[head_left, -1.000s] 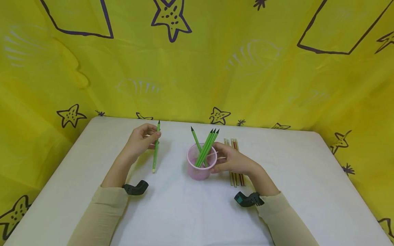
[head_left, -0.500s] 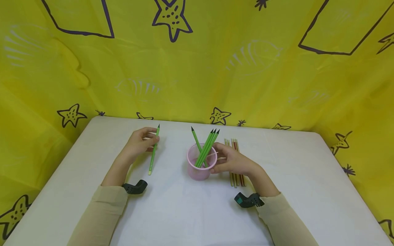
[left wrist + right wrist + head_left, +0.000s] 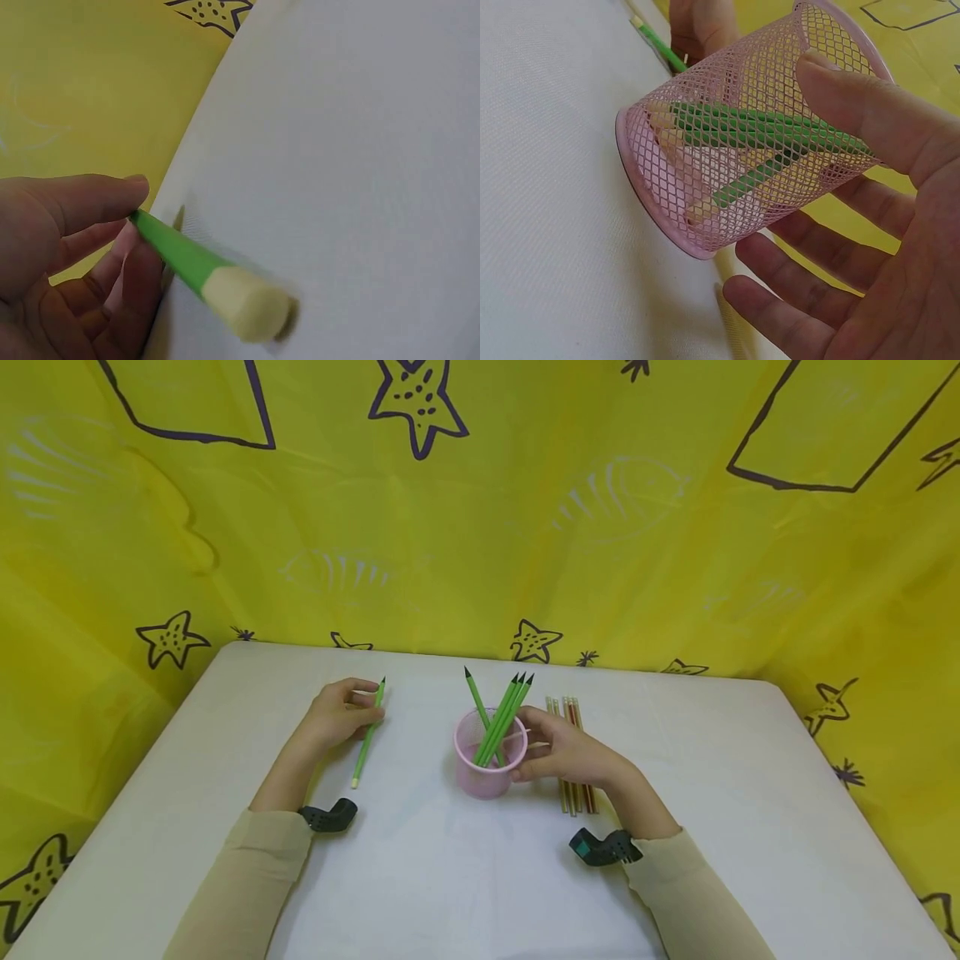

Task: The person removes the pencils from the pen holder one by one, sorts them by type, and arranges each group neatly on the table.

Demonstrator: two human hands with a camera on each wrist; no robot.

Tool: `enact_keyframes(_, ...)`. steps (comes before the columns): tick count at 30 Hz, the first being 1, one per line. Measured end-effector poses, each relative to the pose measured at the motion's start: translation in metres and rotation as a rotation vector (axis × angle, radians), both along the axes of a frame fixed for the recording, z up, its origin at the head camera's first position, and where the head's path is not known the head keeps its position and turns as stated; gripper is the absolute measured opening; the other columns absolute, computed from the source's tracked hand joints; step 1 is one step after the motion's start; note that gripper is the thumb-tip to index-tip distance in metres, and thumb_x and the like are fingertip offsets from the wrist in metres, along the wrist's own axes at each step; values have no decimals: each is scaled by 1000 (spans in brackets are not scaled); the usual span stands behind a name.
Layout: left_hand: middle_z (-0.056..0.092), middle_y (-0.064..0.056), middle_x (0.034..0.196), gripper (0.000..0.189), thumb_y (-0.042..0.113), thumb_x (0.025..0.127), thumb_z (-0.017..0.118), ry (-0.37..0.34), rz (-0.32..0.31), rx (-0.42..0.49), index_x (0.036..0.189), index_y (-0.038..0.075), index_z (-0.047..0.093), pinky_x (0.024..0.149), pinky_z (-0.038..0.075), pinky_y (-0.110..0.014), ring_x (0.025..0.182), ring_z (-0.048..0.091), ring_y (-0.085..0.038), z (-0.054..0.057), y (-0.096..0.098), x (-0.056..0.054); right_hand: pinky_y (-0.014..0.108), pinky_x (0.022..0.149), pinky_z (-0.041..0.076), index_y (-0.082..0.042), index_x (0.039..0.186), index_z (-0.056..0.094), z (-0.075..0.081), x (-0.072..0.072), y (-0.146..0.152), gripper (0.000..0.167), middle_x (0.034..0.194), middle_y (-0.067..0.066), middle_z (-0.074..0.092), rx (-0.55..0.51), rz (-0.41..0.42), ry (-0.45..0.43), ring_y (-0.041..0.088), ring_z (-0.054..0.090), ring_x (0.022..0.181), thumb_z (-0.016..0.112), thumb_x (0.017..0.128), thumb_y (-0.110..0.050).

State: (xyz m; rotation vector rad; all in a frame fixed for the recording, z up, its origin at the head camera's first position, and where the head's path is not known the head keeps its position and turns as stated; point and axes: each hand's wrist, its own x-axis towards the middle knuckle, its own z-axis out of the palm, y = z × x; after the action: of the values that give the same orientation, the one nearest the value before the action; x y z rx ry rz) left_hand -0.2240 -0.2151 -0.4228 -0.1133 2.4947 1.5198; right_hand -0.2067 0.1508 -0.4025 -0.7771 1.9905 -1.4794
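A yellow printed cloth (image 3: 480, 552) hangs behind a white worktop (image 3: 457, 885). The right hand (image 3: 566, 750) curls its fingers round an upright pink mesh cup (image 3: 482, 783) near the centre; at left, the left hand (image 3: 337, 714) pinches a slanting green pencil (image 3: 363, 758) in its fingers. More green pencils (image 3: 501, 724) lean inside the cup; gold sticks (image 3: 575, 713) lie just right. A sideways jolt might tip the cup; a slack pinch might drop the pencil.

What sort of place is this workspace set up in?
Probably a staged recording booth: a white table, starfish-printed yellow cloth behind it and along both sides, and black wrist cameras.
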Motion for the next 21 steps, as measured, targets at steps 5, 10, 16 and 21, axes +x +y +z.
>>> enact_keyframes(5,62,-21,118,52,10,89,74,21,-3,-25,136,3,54,69,59,-25,81,65,-19,-2,0,1,37,97,56,-4,147,39,-1,0,0,79,139,19,51,-3,4,0,40,56,124,81,79,-1)
enact_keyframes(10,65,-19,117,50,9,87,76,29,3,-52,133,4,56,70,58,-24,83,65,-19,-4,1,2,37,96,57,-4,147,39,0,0,-1,79,139,19,50,-5,8,-3,41,56,124,81,79,-1)
enact_keyframes(16,65,-19,116,50,9,86,77,39,0,-61,131,4,57,69,58,-24,81,65,-18,-3,3,1,37,96,57,-4,147,39,1,0,0,80,140,19,50,-1,3,-2,41,55,124,81,79,-1)
enact_keyframes(21,64,-20,116,51,8,87,76,30,-1,-31,132,2,55,67,58,-24,78,65,-17,-2,2,0,37,96,57,-4,147,39,2,0,0,80,140,19,49,4,5,-5,41,55,124,81,80,-2)
